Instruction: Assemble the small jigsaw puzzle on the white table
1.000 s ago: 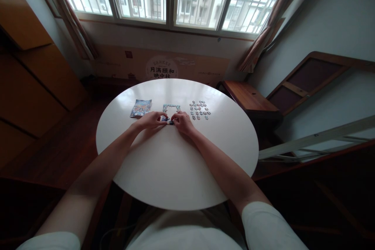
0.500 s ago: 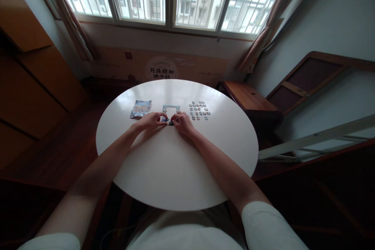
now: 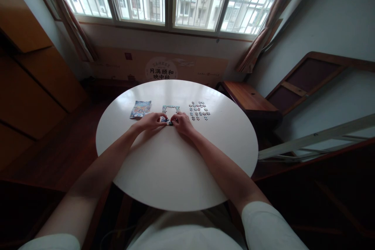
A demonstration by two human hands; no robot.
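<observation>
A small jigsaw frame (image 3: pixel 171 108), only its border assembled, lies on the round white table (image 3: pixel 175 164). My left hand (image 3: pixel 152 120) and my right hand (image 3: pixel 182 122) meet at the frame's near edge. Both have their fingertips pinched down onto a dark puzzle piece (image 3: pixel 169 123) there. The fingers hide how the piece sits in the border. Loose puzzle pieces (image 3: pixel 199 110) are spread just right of the frame. A printed picture card (image 3: pixel 141 109) lies to its left.
A barred window spans the far wall, with a printed cardboard box (image 3: pixel 161 68) below it. A low wooden bench (image 3: pixel 249 99) stands right of the table. Leaning wooden frames (image 3: pixel 316 82) fill the right side. Wooden cabinets (image 3: pixel 29 78) stand on the left.
Both hands stay pinched at the frame's near edge. Only the view has shifted slightly.
</observation>
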